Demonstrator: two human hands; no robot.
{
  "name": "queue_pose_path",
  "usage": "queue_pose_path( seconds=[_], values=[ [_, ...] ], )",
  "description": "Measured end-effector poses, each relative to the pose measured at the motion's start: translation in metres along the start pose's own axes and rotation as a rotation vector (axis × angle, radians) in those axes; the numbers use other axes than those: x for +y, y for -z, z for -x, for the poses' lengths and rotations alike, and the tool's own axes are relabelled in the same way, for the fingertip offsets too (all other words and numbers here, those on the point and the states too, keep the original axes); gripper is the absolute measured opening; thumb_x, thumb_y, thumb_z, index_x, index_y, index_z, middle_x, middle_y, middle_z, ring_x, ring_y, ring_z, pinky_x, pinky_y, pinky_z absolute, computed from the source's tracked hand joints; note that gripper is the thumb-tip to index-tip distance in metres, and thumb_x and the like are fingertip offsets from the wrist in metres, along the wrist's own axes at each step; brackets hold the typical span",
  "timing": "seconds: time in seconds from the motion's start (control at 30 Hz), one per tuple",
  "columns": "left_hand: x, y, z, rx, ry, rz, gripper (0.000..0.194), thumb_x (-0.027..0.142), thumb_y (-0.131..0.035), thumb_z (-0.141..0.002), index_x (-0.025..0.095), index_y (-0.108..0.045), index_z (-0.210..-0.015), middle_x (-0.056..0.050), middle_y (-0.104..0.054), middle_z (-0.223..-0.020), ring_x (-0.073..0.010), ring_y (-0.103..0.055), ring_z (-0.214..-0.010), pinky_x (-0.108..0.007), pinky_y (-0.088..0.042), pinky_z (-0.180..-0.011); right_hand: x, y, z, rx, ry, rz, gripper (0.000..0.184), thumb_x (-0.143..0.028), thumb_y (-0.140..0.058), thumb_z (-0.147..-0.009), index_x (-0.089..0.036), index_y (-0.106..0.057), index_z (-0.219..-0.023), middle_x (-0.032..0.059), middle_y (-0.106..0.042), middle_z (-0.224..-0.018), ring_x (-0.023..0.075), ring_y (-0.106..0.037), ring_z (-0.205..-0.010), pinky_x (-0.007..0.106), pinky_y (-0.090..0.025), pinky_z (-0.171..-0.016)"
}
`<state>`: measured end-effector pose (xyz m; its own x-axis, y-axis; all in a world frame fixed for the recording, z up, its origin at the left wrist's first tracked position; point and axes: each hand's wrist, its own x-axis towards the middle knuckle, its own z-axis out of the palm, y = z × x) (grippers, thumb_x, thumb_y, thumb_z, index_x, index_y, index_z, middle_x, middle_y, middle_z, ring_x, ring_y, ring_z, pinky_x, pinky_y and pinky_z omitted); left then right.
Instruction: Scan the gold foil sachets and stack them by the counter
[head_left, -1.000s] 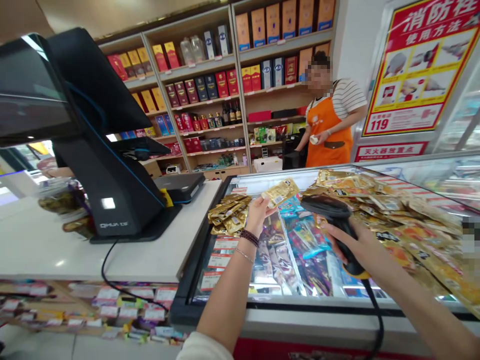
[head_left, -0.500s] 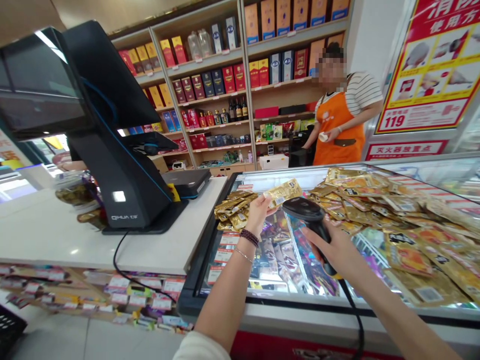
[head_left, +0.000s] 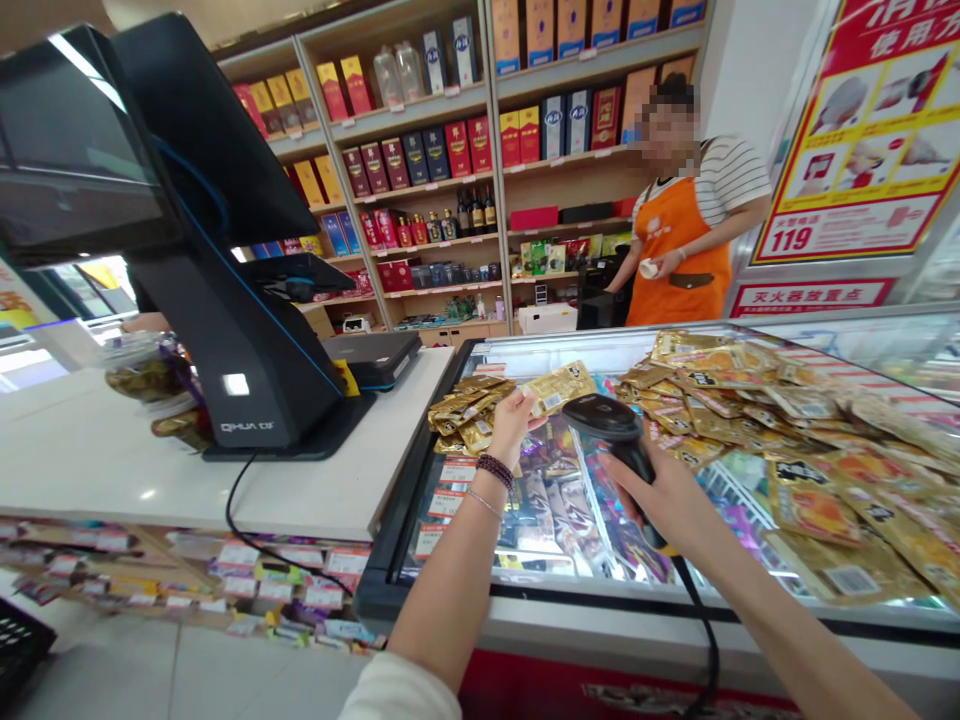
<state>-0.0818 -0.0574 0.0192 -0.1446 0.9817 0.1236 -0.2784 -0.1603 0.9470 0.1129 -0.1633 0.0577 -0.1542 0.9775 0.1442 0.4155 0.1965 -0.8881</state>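
My left hand [head_left: 510, 420] pinches a gold snack packet [head_left: 559, 387], held up with its white barcode label facing a black barcode scanner [head_left: 616, 428]. My right hand [head_left: 664, 495] is wrapped round the scanner's handle, its head just right of the packet. A black cable [head_left: 701, 625] hangs from the scanner. Both hands hover over the glass lid of a chest freezer [head_left: 525, 620]. A small pile of gold packets [head_left: 466, 410] lies left of my left hand. A large spread of gold packets [head_left: 787, 440] covers the lid to the right.
A black checkout terminal [head_left: 225, 300] stands on the white counter [head_left: 112, 470] at left, with a flat device [head_left: 375, 355] behind it. A person in an orange apron [head_left: 679, 250] stands beyond the freezer before shelves of boxed bottles [head_left: 450, 150]. A red poster [head_left: 862, 150] hangs right.
The scanner in my right hand has moved left and closer to the gold packet. My left hand keeps the packet in nearly the same spot. The view has shifted slightly.
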Motion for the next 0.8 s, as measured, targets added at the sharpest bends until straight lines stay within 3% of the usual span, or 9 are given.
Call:
queue_pose_path(
  seconds=[0.17, 0.43, 0.57, 0.67, 0.8],
  values=[
    [-0.001, 0.002, 0.000, 0.005, 0.006, 0.009, 0.033, 0.043, -0.076, -0.075, 0.012, -0.068, -0.083, -0.003, -0.069, -0.079, -0.0112, -0.064, -0.069, -0.036, -0.058, -0.083, 0.001, 0.001, 0.002, -0.035, -0.010, -0.002, 0.041, -0.064, -0.048, -0.074, -0.024, -0.047, -0.083, -0.0047, -0.052, -0.040, 0.0175, -0.050, -0.037, 0.029, -0.040, -0.043],
    [-0.004, 0.007, -0.002, -0.006, -0.022, -0.033, 0.036, 0.046, -0.072, -0.079, 0.013, -0.069, -0.091, -0.006, -0.071, -0.081, -0.0140, -0.068, -0.075, -0.037, -0.058, -0.086, 0.000, 0.001, 0.009, 0.002, 0.032, -0.076, 0.036, -0.059, -0.053, -0.081, -0.024, -0.046, -0.077, -0.0060, -0.051, -0.042, 0.0141, -0.048, -0.038, 0.026, -0.040, -0.044],
    [0.003, 0.016, -0.016, 0.116, -0.088, -0.094, 0.038, 0.035, -0.066, -0.084, 0.016, -0.061, -0.117, -0.003, -0.070, -0.079, -0.0126, -0.067, -0.071, -0.035, -0.059, -0.081, 0.003, 0.006, 0.009, 0.010, 0.042, -0.108, 0.038, -0.059, -0.054, -0.083, -0.024, -0.045, -0.072, -0.0054, -0.051, -0.044, 0.0129, -0.047, -0.039, 0.026, -0.040, -0.044],
    [0.021, 0.033, -0.034, 0.256, -0.209, -0.375, 0.054, 0.026, -0.063, -0.086, 0.018, -0.047, -0.137, 0.000, -0.068, -0.075, -0.0134, -0.067, -0.071, -0.032, -0.057, -0.081, 0.014, 0.013, 0.004, 0.001, 0.020, -0.134, 0.042, -0.063, -0.055, -0.080, -0.024, -0.045, -0.070, -0.0049, -0.051, -0.043, 0.0128, -0.046, -0.037, 0.026, -0.041, -0.043],
    [0.048, 0.058, -0.056, 0.420, -0.270, -1.029, 0.043, 0.022, -0.056, -0.088, 0.017, -0.055, -0.131, -0.007, -0.072, -0.087, -0.0207, -0.069, -0.089, -0.033, -0.051, -0.090, 0.033, 0.025, 0.000, 0.041, -0.008, -0.142, 0.043, -0.066, -0.056, -0.079, -0.024, -0.045, -0.073, -0.0051, -0.051, -0.043, 0.0133, -0.047, -0.038, 0.027, -0.041, -0.043]
  ],
)
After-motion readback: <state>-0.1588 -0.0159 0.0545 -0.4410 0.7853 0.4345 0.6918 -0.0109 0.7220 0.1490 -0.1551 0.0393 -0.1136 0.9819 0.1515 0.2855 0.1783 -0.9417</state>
